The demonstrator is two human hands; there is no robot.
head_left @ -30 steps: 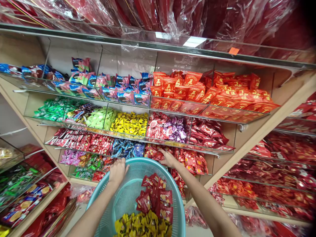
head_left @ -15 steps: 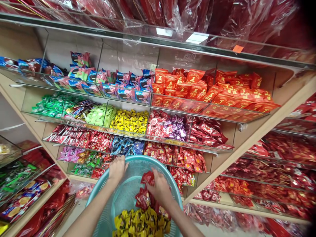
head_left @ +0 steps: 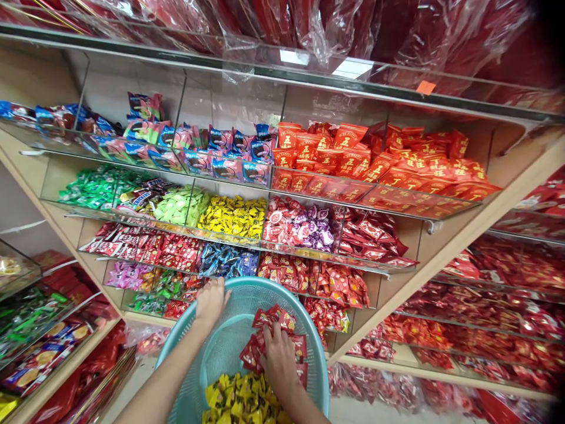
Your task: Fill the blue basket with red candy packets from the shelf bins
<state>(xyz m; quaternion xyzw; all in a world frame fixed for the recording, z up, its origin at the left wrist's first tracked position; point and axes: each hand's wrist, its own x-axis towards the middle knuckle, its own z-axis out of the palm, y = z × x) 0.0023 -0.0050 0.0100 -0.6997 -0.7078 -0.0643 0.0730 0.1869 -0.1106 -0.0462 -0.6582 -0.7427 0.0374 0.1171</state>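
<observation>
My left hand (head_left: 212,303) is closed over the far left rim of a teal plastic basket (head_left: 321,330) with mesh sides. Inside the basket, my right hand (head_left: 279,356) rests palm down on red candy packets (head_left: 252,353), its fingers slightly apart and touching them. More of these packets lie just beyond and to the right of the fingertips. Yellow wrapped candies (head_left: 238,397) form a heap in the near part of the basket. My right hand and forearm hide some of both heaps.
Ahead, a candy shelf with clear dividers holds yellow candies (head_left: 232,217), green candies (head_left: 99,187), blue-and-pink packets (head_left: 198,162) and orange-red packets (head_left: 353,154). More stocked racks (head_left: 481,294) stand right and left. Plastic-wrapped red goods (head_left: 326,26) lie on top.
My right hand has turned palm down and lowered onto the red packets, which now lie more spread out. My left hand keeps its place on the rim.
</observation>
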